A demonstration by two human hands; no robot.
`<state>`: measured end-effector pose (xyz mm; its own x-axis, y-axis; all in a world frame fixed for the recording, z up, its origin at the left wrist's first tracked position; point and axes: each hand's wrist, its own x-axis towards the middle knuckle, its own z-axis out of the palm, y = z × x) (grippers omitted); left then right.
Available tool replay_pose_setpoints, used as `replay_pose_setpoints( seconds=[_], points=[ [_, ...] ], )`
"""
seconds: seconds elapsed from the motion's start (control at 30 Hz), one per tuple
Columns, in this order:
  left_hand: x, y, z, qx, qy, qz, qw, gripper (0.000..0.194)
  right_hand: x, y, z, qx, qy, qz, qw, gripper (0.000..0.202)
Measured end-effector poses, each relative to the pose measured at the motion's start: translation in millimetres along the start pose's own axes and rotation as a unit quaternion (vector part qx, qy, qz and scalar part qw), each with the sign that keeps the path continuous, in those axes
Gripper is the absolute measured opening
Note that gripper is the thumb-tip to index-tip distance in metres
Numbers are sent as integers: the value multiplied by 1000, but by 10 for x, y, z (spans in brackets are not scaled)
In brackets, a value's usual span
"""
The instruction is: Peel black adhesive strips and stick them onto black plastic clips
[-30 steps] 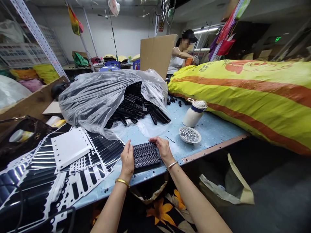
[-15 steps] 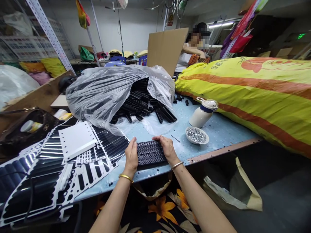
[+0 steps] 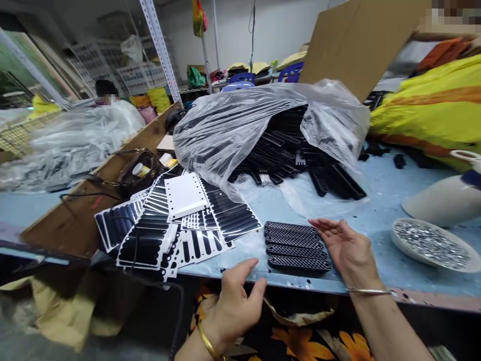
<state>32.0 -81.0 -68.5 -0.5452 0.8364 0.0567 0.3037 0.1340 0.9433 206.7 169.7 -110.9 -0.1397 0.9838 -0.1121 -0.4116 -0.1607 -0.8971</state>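
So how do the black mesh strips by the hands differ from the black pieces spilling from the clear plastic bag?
The black mesh strips lie neatly side by side; the black pieces are jumbled. The strips are few, the pieces many. The strips lie uncovered; the clear plastic bag partly covers the pieces. Both are long, black.

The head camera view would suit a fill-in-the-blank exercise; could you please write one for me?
1. The right hand is beside perforated strips whose colour is ____.
2. At the left hand, the bracelet is coloured ____.
3. The bowl of shiny pieces is nearer the ____ hand.
4. Partly hidden by it, the cardboard sheet stands ____ the plastic bag.

Missing words: black; gold; right; behind.
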Motion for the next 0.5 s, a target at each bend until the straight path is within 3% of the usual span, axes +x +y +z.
replay_pose_setpoints(
  seconds=[0.07,0.2,0.37,0.5],
  points=[
    [-58,-101,-31,-6,35,-16,999,39,13,19,5,-4,3,4,1000,35],
    [-21,-212,-37,-78,-13,-16,997,31,-11,-20,63,-19,18,-9,1000,36],
    [104,-262,-25,21,28,81,996,32,-116,-167,68,-101,16,-74,992,34],
    [317,-330,53,64,10,170,983,43,-349,-316,-53,-185,32,-103,977,30]
  ],
)
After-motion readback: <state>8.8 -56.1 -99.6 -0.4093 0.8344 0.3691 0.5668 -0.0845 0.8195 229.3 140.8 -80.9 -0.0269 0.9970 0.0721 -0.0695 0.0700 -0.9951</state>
